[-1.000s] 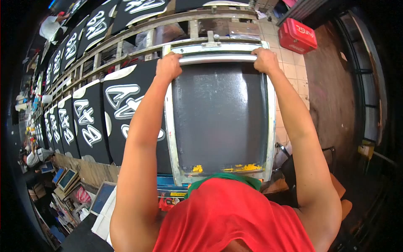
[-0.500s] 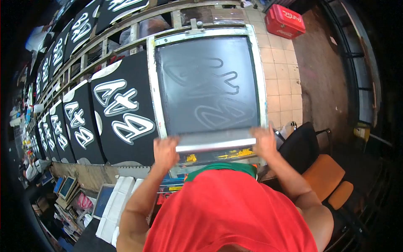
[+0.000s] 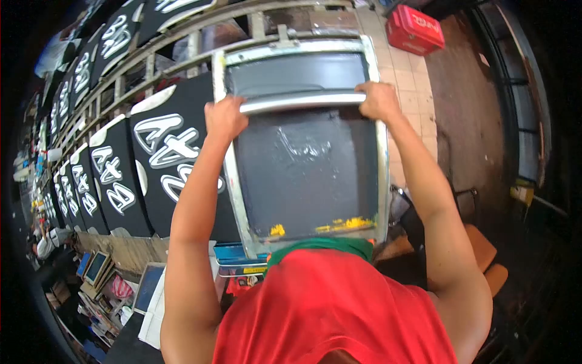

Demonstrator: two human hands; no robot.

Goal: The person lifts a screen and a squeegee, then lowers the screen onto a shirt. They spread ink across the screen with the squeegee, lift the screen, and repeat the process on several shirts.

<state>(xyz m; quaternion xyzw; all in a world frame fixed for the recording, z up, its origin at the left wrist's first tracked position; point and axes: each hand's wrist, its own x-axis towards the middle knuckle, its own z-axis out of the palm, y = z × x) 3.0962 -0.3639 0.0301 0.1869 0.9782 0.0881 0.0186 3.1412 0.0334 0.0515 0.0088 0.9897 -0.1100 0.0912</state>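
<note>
A long silver squeegee [image 3: 303, 101] lies across the upper part of a framed printing screen [image 3: 381, 170]. My left hand [image 3: 227, 118] is closed round its left end, and my right hand [image 3: 379, 101] grips its right end. Below the squeegee the mesh [image 3: 297, 188] looks dark grey with a wet, shiny patch in the middle. Yellow smears [image 3: 345, 224] mark the screen's near edge. Left of the frame lies a black fabric panel [image 3: 160, 115] printed with white, grey-edged lettering, partly hidden by my left arm.
More black printed panels [image 3: 112, 176] run in a row to the left. Wooden slatted rails [image 3: 151, 67] pass behind the screen. A red cooler box [image 3: 415, 29] stands on the floor at the upper right. An orange-seated chair [image 3: 482, 249] is at the right.
Both hands have pushed the squeegee from the screen's near end up towards its far end. The lettering outline seen on the mesh earlier is mostly replaced by a dark, glossy surface.
</note>
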